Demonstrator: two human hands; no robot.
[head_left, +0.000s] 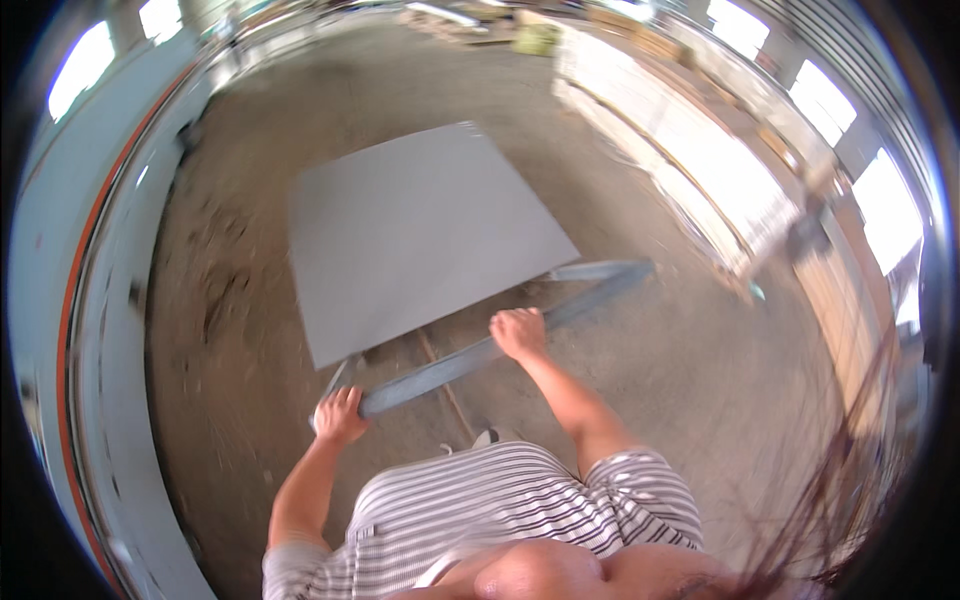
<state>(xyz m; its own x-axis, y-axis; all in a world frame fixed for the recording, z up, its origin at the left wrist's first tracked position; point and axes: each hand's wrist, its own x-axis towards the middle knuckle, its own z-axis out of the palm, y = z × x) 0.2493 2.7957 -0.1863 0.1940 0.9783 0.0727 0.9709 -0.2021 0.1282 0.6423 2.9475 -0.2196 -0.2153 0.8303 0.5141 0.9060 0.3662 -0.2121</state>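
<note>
A grey-blue metal push bar [434,375] crosses in front of me, slanting up to the right. My left hand [341,414] is closed around it near its left end. Right of the middle, my right hand [519,332] grips the same bar with its fingers wrapped over the top. Beyond the bar lies a large flat grey sheet [425,230], apparently on a low cart whose body it mostly hides. A side strut [590,270] joins the bar's right end to the cart.
A long pale-blue machine or bench [110,300] with an orange stripe runs along the left. White-wrapped stacks of boards [680,140] stand on the right, with brown boards [845,330] nearer. The concrete floor [235,210] is stained. More stacked material [455,20] lies at the far end.
</note>
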